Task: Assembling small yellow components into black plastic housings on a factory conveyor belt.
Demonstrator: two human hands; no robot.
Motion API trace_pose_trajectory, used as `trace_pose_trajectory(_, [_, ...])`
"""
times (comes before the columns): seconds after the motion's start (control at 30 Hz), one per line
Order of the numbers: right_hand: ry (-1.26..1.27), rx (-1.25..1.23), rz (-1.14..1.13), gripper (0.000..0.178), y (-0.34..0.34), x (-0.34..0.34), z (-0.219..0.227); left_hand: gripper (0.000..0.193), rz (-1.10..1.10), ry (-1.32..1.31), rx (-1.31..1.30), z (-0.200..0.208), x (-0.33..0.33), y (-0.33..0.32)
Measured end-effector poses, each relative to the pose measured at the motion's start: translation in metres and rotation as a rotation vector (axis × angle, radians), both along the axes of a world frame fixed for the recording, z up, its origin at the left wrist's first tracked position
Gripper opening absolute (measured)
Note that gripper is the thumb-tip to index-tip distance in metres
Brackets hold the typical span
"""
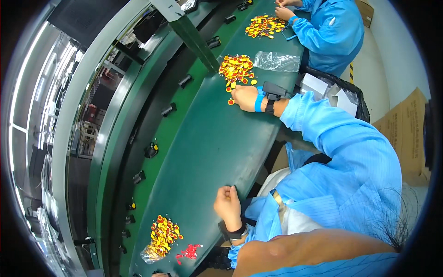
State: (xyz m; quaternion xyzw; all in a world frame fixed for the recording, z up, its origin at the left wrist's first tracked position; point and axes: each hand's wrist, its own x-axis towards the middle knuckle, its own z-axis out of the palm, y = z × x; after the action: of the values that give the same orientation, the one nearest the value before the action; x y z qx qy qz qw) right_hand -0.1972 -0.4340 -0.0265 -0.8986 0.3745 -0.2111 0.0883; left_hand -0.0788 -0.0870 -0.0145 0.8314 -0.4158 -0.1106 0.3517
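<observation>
My right hand reaches to the near edge of a pile of small yellow-and-red flat pieces on the green belt. Its fingers are bent together at a few loose pieces, and what lies under the fingertips is hidden. Lower in the view, my left hand hovers by the belt's edge with its fingers closed. A tiny dark bit shows at its fingertips, too small to name. Both wrists carry black strapped devices, and the right one also has a blue band.
Another yellow-and-red pile lies by a clear bag and red scraps. Beyond my right hand are a clear plastic bag and a co-worker's pile. Small black parts line the narrow green strip. A black-lined bin holds white boxes.
</observation>
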Motion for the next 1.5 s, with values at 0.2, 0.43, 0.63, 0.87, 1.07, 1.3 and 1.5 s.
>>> trace_pose_trajectory(0.2, [-0.366, 0.557, 0.302, 0.014, 0.046, -0.003, 0.028, 0.012, 0.006, 0.289, -0.074, 0.001, 0.005, 0.004])
trace_pose_trajectory(0.43, [-0.486, 0.993, 0.622, 0.015, 0.148, 0.002, 0.043, 0.018, 0.017, 0.842, -0.374, 0.049, -0.008, -0.018])
trace_pose_trajectory(0.63, [-0.401, 1.146, 0.704, 0.013, 0.187, 0.007, 0.040, 0.014, 0.000, 0.847, -0.457, 0.041, -0.004, -0.009])
trace_pose_trajectory(0.87, [-0.257, 1.767, 0.592, 0.020, 0.191, 0.019, 0.036, 0.012, -0.066, 0.705, -0.511, 0.045, 0.006, 0.004])
trace_pose_trajectory(1.07, [-0.481, 2.114, 0.492, 0.013, 0.197, 0.020, 0.036, 0.019, -0.001, 0.779, -0.574, 0.038, -0.001, 0.004])
trace_pose_trajectory(1.3, [-0.543, 1.939, 0.503, 0.014, 0.199, 0.019, 0.027, 0.015, 0.049, 0.990, -0.563, 0.033, -0.001, 0.010])
trace_pose_trajectory(1.5, [-0.536, 1.866, 0.474, 0.013, 0.200, 0.019, 0.029, 0.010, 0.054, 1.053, -0.575, 0.030, 0.002, 0.009])
